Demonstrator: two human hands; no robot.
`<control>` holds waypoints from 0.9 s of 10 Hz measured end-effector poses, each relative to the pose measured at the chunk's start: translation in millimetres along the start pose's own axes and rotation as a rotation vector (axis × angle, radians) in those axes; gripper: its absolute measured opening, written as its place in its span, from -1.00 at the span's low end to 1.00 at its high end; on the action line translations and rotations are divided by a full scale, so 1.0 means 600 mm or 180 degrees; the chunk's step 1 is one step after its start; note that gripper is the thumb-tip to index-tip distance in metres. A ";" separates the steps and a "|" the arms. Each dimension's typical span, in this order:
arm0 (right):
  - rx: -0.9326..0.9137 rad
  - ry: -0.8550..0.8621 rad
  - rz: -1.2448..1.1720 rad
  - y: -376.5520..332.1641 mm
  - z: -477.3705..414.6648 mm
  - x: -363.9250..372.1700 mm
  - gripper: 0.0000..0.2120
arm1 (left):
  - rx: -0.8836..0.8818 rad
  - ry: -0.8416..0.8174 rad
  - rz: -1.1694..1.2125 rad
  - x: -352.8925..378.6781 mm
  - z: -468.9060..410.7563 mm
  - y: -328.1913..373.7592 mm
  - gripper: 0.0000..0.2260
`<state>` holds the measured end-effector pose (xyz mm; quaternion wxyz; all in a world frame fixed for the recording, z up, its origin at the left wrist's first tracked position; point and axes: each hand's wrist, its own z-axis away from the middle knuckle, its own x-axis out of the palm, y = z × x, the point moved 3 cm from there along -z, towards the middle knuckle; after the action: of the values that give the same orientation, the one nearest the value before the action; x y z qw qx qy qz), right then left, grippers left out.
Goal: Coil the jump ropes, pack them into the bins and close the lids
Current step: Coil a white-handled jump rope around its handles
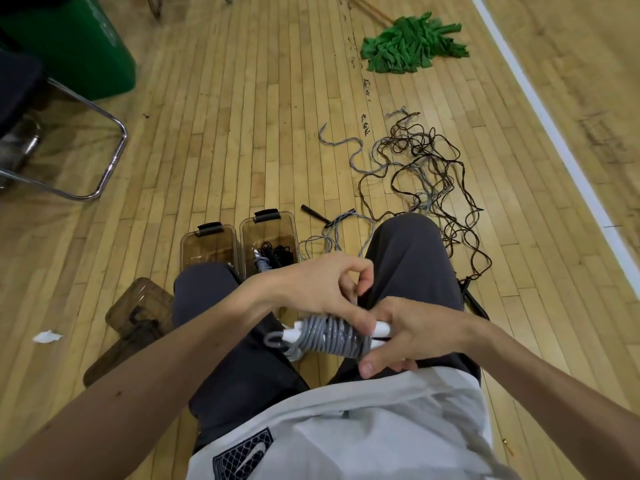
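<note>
Low in the middle of the frame, the right hand (pixel 408 336) grips one end of a wound-up grey jump rope (pixel 332 336) with white handles. The left hand (pixel 318 289) pinches a strand just above it. Past the knees stand two open bins (pixel 207 242). Further right, loose ropes (pixel 426 174) lie tangled on the floor (pixel 242 116).

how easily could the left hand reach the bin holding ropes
Probably easily: the bin sits open just beyond the left hand, nothing between, but that hand is busy holding the grey rope.
</note>
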<state>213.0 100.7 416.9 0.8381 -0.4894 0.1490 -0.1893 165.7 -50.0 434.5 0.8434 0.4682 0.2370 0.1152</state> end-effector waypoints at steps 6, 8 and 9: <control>-0.0572 0.1443 -0.0949 -0.002 -0.008 -0.042 -0.86 | -0.0539 0.0861 0.0871 0.034 0.019 -0.065 -0.62; -0.0029 0.1902 -0.0731 0.032 -0.012 -0.063 -0.78 | -0.0414 0.0916 -0.0167 0.046 0.026 -0.058 -0.66; 0.0085 0.1905 -0.0616 0.044 -0.018 -0.061 -0.79 | -0.0426 0.0914 -0.0679 0.047 0.028 -0.048 -0.65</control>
<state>180.6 121.6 390.8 0.7416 -0.4128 0.3392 -0.4057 197.5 -66.2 409.3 0.8377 0.3619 0.3950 0.1063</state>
